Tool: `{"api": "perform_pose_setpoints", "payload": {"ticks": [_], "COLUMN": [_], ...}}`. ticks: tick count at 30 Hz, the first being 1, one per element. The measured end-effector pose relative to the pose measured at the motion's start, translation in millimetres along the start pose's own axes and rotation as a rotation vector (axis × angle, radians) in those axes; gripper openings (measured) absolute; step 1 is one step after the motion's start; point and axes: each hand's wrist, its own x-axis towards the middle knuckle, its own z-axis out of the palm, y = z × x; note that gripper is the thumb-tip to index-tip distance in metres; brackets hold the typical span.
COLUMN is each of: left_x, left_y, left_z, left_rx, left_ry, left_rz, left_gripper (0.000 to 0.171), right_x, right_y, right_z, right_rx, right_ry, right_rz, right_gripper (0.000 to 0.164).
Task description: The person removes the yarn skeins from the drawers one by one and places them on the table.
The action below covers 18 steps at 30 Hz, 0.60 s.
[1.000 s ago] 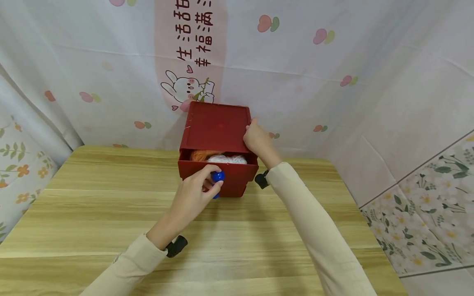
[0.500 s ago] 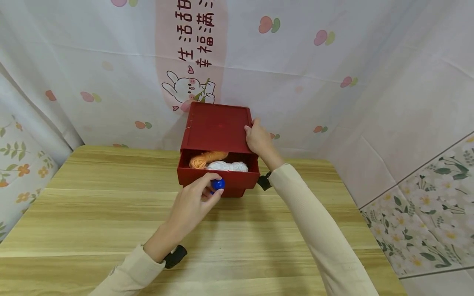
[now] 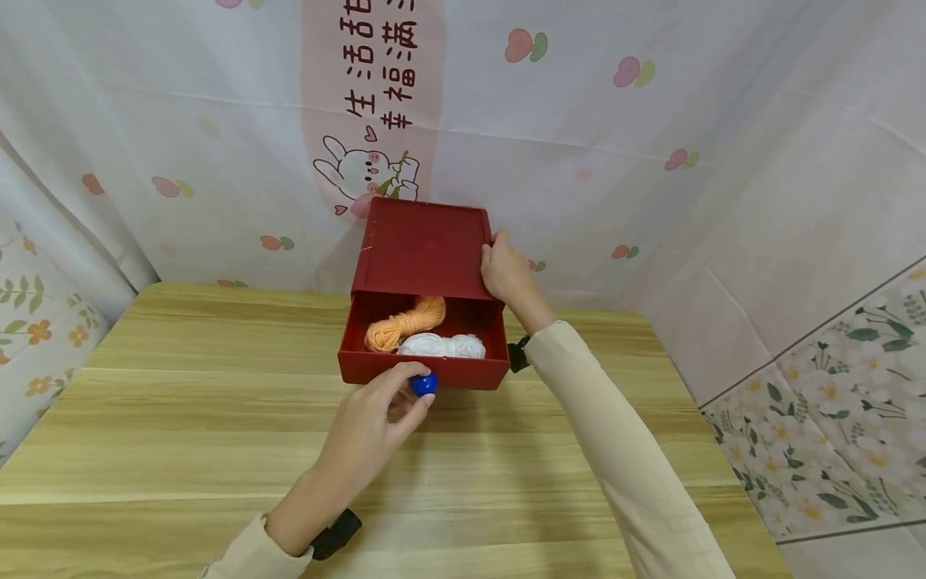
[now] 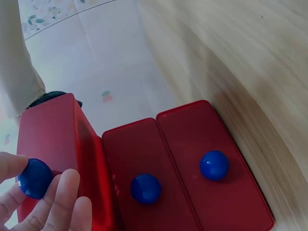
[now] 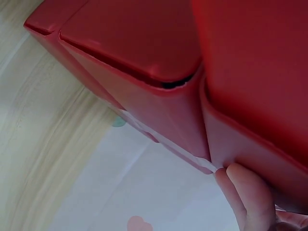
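A red drawer cabinet point(image 3: 428, 245) stands at the table's back edge, its top drawer point(image 3: 463, 373) pulled well out. Between thumb and fingers, my left hand point(image 3: 372, 422) pinches the round blue knob point(image 3: 424, 383) on that drawer's front. Inside lie an orange yarn skein point(image 3: 407, 323) and a white yarn skein point(image 3: 443, 346). My right hand point(image 3: 508, 272) holds the cabinet's right side near the top; in the right wrist view its fingers point(image 5: 250, 190) touch the side wall. The left wrist view shows two lower drawers pushed in, with blue knobs point(image 4: 146, 188).
The wooden table point(image 3: 217, 418) spreads in front and to both sides. A white patterned curtain point(image 3: 579, 177) hangs right behind the cabinet. Tiled panels point(image 3: 832, 418) with printed flowers stand at the right.
My left hand has drawn the top drawer outward by its knob, toward me, and both skeins have come into fuller view. The right hand has stayed nearly in place on the cabinet.
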Motion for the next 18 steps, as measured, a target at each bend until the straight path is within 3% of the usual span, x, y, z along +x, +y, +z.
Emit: {"api": "perform_pose_setpoints", "payload": {"ticks": [18], "left_x": [-25.1], "left_y": [14.3], "left_z": [-1.5], "left_rx": [0.042], "left_ry": [-0.022], "left_rz": [-0.052], "left_gripper": [0.029], "right_x": [0], "right_y": [0], "right_z": [0], "right_rx": [-0.009], "right_ry": [-0.002], "right_rz": [0.002], "right_gripper": [0.039]}}
